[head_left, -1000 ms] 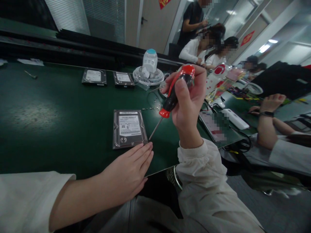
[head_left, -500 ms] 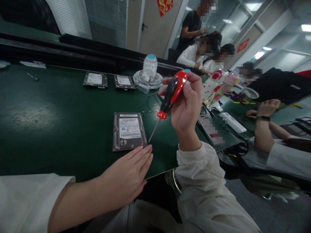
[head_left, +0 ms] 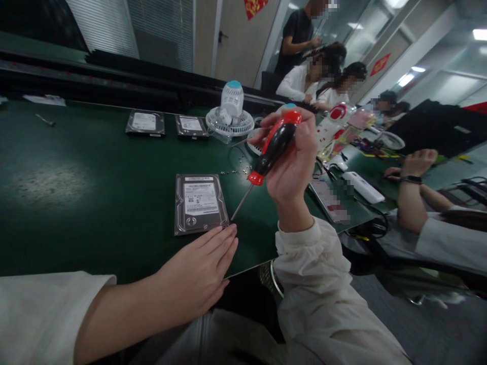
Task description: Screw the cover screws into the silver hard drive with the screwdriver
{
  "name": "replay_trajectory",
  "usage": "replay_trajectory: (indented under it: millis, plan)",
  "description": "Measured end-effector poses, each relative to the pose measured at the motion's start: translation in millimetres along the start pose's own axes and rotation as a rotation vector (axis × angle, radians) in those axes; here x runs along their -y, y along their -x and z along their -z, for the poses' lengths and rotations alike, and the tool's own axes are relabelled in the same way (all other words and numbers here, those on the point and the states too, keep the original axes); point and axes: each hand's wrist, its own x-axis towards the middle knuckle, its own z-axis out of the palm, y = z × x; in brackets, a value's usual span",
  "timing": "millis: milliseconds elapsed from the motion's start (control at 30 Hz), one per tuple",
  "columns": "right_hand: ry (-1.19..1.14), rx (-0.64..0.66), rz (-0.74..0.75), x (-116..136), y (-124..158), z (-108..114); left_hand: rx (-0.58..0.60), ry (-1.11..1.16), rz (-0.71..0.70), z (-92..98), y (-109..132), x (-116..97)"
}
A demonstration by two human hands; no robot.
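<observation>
A hard drive (head_left: 200,205) with a white label lies flat on the green table, label side up. My left hand (head_left: 200,266) rests at its near right corner, fingers stretched out side by side, thumb apart below; the fingertips touch or nearly touch the drive's edge. In my right hand (head_left: 291,167) is a red and black screwdriver (head_left: 274,147), gripped by its handle and tilted. Its shaft slants down to that same corner, right beside my left fingertips. Whether the tip sits in a screw cannot be made out.
Several small screws (head_left: 235,171) lie beyond the drive. Farther back are two more hard drives (head_left: 145,123) and a white fan (head_left: 230,121). To the right are a phone-like slab (head_left: 330,200), a white power bank (head_left: 363,187), cables and another person's arm (head_left: 413,182).
The screwdriver handle has turned in my right hand, so its black part now faces me more. My left hand stays at the drive's corner; the whole view has shifted slightly.
</observation>
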Motion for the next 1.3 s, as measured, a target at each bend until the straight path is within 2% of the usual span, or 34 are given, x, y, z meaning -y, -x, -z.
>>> replay_trajectory:
  millis: [100,233,400,500,733,933,1200,1300]
  plan:
    - [0.082,-0.075,0.049,0.9,0.4,-1.2,0.005,-0.002,0.004,0.6,-0.4,0.2]
    - [0.158,-0.056,-0.015,6.0,2.2,-2.8,0.005,0.000,0.002,0.6,-1.5,0.6]
    - [-0.021,0.032,-0.042,5.6,2.4,-2.2,-0.001,0.007,0.001,0.9,-1.2,0.5]
    - [-0.034,0.046,-0.030,3.8,2.1,-2.3,0.002,0.008,0.008,1.3,-0.9,0.4]
    - [0.150,-0.062,0.058,3.7,3.1,-2.6,0.006,0.005,0.002,1.4,-2.6,0.8]
    - [0.086,0.053,-0.044,3.3,1.9,3.9,0.004,-0.006,0.008,1.3,-1.0,0.3]
    - [0.221,-0.097,-0.010,3.8,3.5,-3.1,0.012,-0.002,0.000,0.8,-2.2,0.8]
    - [0.139,-0.051,-0.035,3.8,3.5,-2.0,0.011,0.007,-0.003,0.6,-2.0,0.5]
